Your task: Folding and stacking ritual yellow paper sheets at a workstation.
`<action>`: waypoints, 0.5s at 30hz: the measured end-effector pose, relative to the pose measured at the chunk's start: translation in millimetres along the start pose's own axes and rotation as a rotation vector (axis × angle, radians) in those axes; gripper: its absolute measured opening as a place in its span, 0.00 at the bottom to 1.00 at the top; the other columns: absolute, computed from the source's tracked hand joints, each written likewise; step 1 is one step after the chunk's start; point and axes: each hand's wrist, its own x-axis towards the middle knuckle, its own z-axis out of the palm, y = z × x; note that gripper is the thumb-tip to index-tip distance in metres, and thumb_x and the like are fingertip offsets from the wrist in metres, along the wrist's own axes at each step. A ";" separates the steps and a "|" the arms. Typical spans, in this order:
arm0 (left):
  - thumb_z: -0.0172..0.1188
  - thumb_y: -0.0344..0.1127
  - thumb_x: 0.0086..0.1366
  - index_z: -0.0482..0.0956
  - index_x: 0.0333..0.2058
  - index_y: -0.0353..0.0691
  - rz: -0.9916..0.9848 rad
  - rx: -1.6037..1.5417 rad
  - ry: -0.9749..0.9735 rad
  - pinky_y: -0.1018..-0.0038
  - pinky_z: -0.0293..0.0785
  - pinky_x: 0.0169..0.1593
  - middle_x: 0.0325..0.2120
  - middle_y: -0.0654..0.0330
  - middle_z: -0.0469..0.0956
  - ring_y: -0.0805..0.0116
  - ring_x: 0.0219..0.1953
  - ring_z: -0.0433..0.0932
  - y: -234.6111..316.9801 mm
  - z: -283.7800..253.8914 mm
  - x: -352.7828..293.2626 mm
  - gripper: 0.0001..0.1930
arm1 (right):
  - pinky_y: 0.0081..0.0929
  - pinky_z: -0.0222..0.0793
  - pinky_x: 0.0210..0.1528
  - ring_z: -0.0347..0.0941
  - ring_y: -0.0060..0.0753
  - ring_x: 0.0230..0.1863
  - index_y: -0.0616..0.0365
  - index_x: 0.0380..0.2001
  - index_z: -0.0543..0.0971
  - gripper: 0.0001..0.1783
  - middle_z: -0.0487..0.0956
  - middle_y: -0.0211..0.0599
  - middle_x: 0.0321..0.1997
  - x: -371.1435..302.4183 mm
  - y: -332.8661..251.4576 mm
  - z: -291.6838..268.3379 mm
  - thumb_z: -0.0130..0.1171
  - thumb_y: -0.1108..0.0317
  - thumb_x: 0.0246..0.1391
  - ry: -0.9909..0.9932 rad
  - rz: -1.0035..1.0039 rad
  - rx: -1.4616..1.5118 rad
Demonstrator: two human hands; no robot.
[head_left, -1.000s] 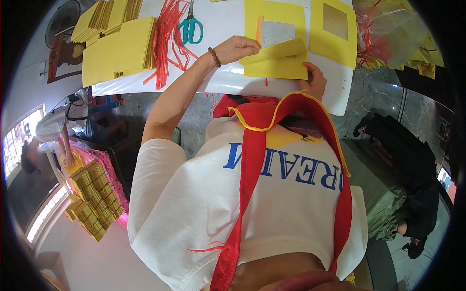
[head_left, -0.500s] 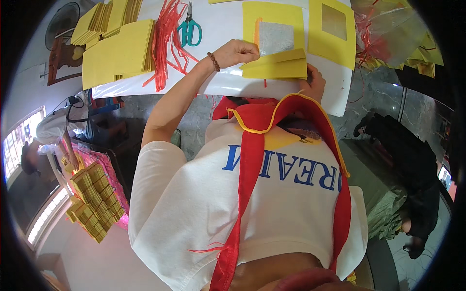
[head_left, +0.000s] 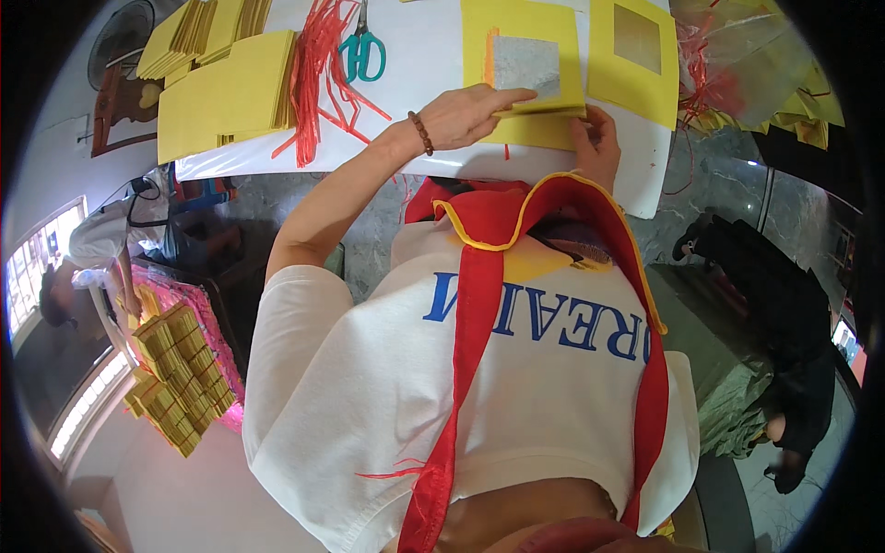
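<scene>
A yellow paper sheet [head_left: 525,134] with a silver-grey foil square [head_left: 525,64] and an orange strip along the square's left side lies before me. A narrow fold runs across it just below the square. My left hand [head_left: 466,117] reaches over the sheet, index finger stretched along the fold, the other fingers bent at the paper's left part. At the right end of the fold, my right hand [head_left: 597,143] grips the paper's edge between thumb and fingers. A second yellow sheet [head_left: 631,88] with a gold square lies just right of it.
Teal-handled scissors [head_left: 362,57] and a bundle of red plastic strips [head_left: 320,92] lie left of the sheet on the white table [head_left: 419,55]. Stacks of yellow paper [head_left: 226,92] stand farther left. Clear plastic bags [head_left: 728,55] are at right. Two people are nearby.
The folded flap over the sheet's near part has been opened back, leaving a narrow fold below the foil. My left hand has moved nearer and stretched its index finger; my right hand stays at the edge.
</scene>
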 end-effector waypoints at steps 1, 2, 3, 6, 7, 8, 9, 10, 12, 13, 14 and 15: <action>0.48 0.30 0.57 0.61 0.54 0.49 -0.029 -0.032 -0.021 0.66 0.68 0.40 0.31 0.54 0.70 0.56 0.35 0.71 -0.8 -1.6 0.6 0.24 | 0.26 0.65 0.39 0.70 0.28 0.35 0.60 0.42 0.73 0.17 0.77 0.38 0.36 -0.5 0.9 -0.3 0.55 0.64 0.50 0.000 0.000 0.001; 0.48 0.30 0.57 0.61 0.54 0.49 -0.029 -0.032 -0.022 0.66 0.68 0.40 0.31 0.54 0.70 0.56 0.35 0.71 -1.9 -3.1 0.3 0.24 | 0.25 0.64 0.39 0.70 0.26 0.37 0.60 0.44 0.72 0.19 0.76 0.37 0.38 -1.1 2.6 -0.7 0.56 0.64 0.50 0.035 -0.045 -0.025; 0.47 0.29 0.57 0.62 0.54 0.49 -0.002 0.014 -0.067 0.66 0.68 0.41 0.32 0.53 0.70 0.56 0.36 0.71 -3.3 -4.6 -0.5 0.23 | 0.24 0.64 0.40 0.69 0.25 0.38 0.60 0.46 0.71 0.20 0.76 0.37 0.41 -1.4 3.8 -1.2 0.56 0.64 0.50 0.071 -0.090 -0.051; 0.49 0.30 0.56 0.66 0.51 0.51 0.125 0.079 -0.015 0.67 0.69 0.41 0.34 0.53 0.70 0.57 0.37 0.70 -16.7 3.2 -3.5 0.22 | 0.22 0.64 0.40 0.68 0.26 0.38 0.59 0.48 0.70 0.22 0.74 0.37 0.42 -1.9 4.4 -6.1 0.56 0.64 0.49 -0.053 -0.060 -0.065; 0.52 0.31 0.55 0.67 0.50 0.53 0.231 0.100 0.075 0.67 0.71 0.40 0.35 0.54 0.70 0.58 0.37 0.70 -16.6 3.2 -2.3 0.22 | 0.22 0.64 0.40 0.68 0.26 0.38 0.59 0.48 0.70 0.22 0.74 0.37 0.42 -2.4 3.7 -7.0 0.56 0.64 0.49 -0.054 -0.058 -0.065; 0.52 0.31 0.55 0.67 0.50 0.53 0.228 0.100 0.075 0.67 0.71 0.40 0.35 0.54 0.70 0.58 0.37 0.70 -15.6 3.7 -3.2 0.22 | 0.22 0.64 0.40 0.68 0.25 0.39 0.58 0.48 0.70 0.22 0.74 0.37 0.42 -3.2 1.8 -7.9 0.56 0.65 0.49 -0.076 -0.008 -0.036; 0.56 0.34 0.53 0.67 0.51 0.52 0.237 0.093 0.062 0.67 0.70 0.42 0.37 0.54 0.70 0.58 0.39 0.69 -14.0 4.5 -5.0 0.24 | 0.22 0.63 0.41 0.67 0.25 0.40 0.58 0.48 0.70 0.22 0.74 0.37 0.41 -4.0 0.2 -8.5 0.56 0.65 0.49 -0.100 0.041 -0.007; 0.60 0.36 0.51 0.66 0.51 0.51 0.250 0.084 0.047 0.68 0.69 0.44 0.39 0.55 0.69 0.59 0.40 0.68 -10.3 2.9 -5.2 0.26 | 0.22 0.63 0.41 0.67 0.25 0.40 0.58 0.48 0.70 0.22 0.74 0.37 0.41 -4.8 -1.1 -9.4 0.56 0.65 0.49 -0.101 0.042 -0.007; 0.62 0.37 0.48 0.66 0.51 0.50 0.255 0.157 0.025 0.68 0.68 0.45 0.40 0.56 0.69 0.59 0.41 0.68 -7.1 2.7 -5.7 0.29 | 0.21 0.63 0.41 0.67 0.25 0.40 0.57 0.47 0.71 0.20 0.74 0.37 0.42 -5.8 -2.5 -10.9 0.56 0.64 0.50 -0.100 0.111 0.026; 0.64 0.39 0.45 0.66 0.51 0.50 0.258 0.232 0.002 0.68 0.67 0.47 0.41 0.57 0.69 0.60 0.42 0.67 -6.0 2.3 -6.6 0.31 | 0.21 0.63 0.41 0.67 0.25 0.40 0.57 0.47 0.71 0.20 0.74 0.37 0.42 -5.4 1.3 -9.8 0.56 0.64 0.50 -0.105 0.111 0.028; 0.64 0.39 0.45 0.66 0.51 0.50 0.253 0.234 0.002 0.68 0.67 0.47 0.41 0.57 0.69 0.60 0.42 0.67 -5.0 1.6 -7.2 0.31 | 0.20 0.63 0.40 0.67 0.24 0.39 0.56 0.47 0.72 0.19 0.74 0.37 0.41 -5.1 7.4 -8.0 0.56 0.65 0.50 -0.060 0.060 -0.003; 0.65 0.38 0.44 0.65 0.51 0.49 0.234 0.220 -0.006 0.68 0.66 0.48 0.41 0.58 0.69 0.60 0.43 0.67 -3.9 0.7 -7.6 0.32 | 0.20 0.63 0.39 0.67 0.23 0.38 0.56 0.46 0.73 0.18 0.74 0.36 0.41 -5.1 10.9 -6.5 0.56 0.65 0.50 -0.015 0.008 -0.034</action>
